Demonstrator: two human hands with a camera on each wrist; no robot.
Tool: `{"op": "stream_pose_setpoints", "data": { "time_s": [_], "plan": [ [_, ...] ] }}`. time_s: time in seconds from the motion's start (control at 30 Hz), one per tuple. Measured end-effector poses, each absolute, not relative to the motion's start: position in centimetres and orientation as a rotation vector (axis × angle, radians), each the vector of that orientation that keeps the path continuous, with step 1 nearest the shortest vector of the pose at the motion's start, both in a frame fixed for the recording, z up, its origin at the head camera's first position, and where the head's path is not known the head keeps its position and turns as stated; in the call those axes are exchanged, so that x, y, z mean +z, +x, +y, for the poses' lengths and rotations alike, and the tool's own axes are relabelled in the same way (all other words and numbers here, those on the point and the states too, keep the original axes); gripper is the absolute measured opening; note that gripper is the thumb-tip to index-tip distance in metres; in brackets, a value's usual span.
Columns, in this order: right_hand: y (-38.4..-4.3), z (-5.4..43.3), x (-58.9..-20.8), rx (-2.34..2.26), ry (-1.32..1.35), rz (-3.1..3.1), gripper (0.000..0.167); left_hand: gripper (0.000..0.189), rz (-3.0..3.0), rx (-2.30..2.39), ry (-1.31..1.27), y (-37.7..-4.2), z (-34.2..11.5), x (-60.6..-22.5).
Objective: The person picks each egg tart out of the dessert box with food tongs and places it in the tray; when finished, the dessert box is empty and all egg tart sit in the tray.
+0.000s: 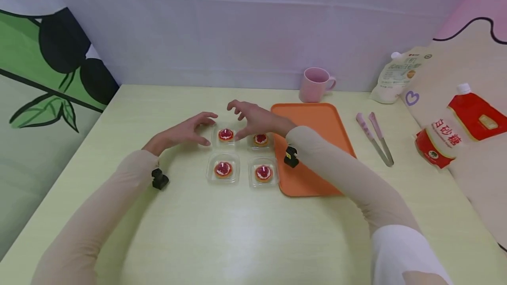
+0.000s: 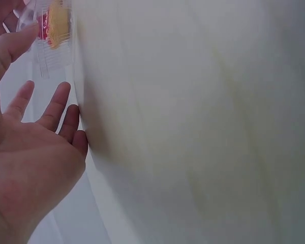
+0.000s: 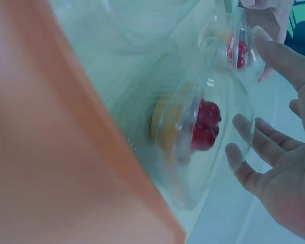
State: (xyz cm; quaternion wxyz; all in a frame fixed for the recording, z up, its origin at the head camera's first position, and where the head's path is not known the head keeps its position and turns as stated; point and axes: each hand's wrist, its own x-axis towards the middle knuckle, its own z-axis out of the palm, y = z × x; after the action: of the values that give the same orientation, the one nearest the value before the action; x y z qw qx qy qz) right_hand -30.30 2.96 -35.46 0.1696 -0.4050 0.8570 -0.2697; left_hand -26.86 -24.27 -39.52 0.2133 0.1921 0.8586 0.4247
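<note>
Carrying everything is the pale bench, and the orange tray lies flat on it, partly below my right forearm. My left grip and my right grip are both spread, the fingers apart and softly bent, one on each side of the far left clear box. I cannot tell whether my thumbs touch this box. Three other clear boxes sit near it, beside the tray. Inside each box lies one small red-topped tart.
</note>
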Motion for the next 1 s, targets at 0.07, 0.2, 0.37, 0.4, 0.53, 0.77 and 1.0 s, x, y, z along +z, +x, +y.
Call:
{"op": "stream_pose_setpoints", "data": {
  "time_s": [0.07, 0.2, 0.37, 0.4, 0.53, 0.77, 1.0],
  "plan": [
    [-30.2, 2.6, -35.5, -0.734, -1.166, 2.436, 0.082, 0.084, 2.391, 1.168, 0.528, -26.8, -24.1, -39.6],
    [-30.1, 2.0, -35.7, -0.673, -1.171, 2.446, 0.082, 0.088, 2.416, 1.142, 0.534, -27.0, -23.8, -39.9],
    [-29.9, 1.5, -35.8, -0.618, -1.179, 2.459, 0.079, 0.090, 2.464, 1.091, 0.542, -27.1, -23.4, -40.1],
    [-29.9, 1.4, -35.8, -0.612, -1.183, 2.458, 0.078, 0.089, 2.478, 1.073, 0.542, -27.1, -23.4, -40.2],
    [-29.9, 1.2, -35.9, -0.609, -1.194, 2.461, 0.075, 0.088, 2.533, 0.979, 0.548, -27.2, -23.2, -40.5],
    [-29.9, 1.0, -35.9, -0.612, -1.201, 2.466, 0.068, 0.089, 2.655, 0.842, 0.629, -27.3, -22.8, -40.8],
    [-29.8, 0.9, -35.9, -0.567, -1.226, 2.477, 0.061, 0.087, 2.680, 0.873, 0.581, -26.8, -22.1, -40.7]
  ]
}}
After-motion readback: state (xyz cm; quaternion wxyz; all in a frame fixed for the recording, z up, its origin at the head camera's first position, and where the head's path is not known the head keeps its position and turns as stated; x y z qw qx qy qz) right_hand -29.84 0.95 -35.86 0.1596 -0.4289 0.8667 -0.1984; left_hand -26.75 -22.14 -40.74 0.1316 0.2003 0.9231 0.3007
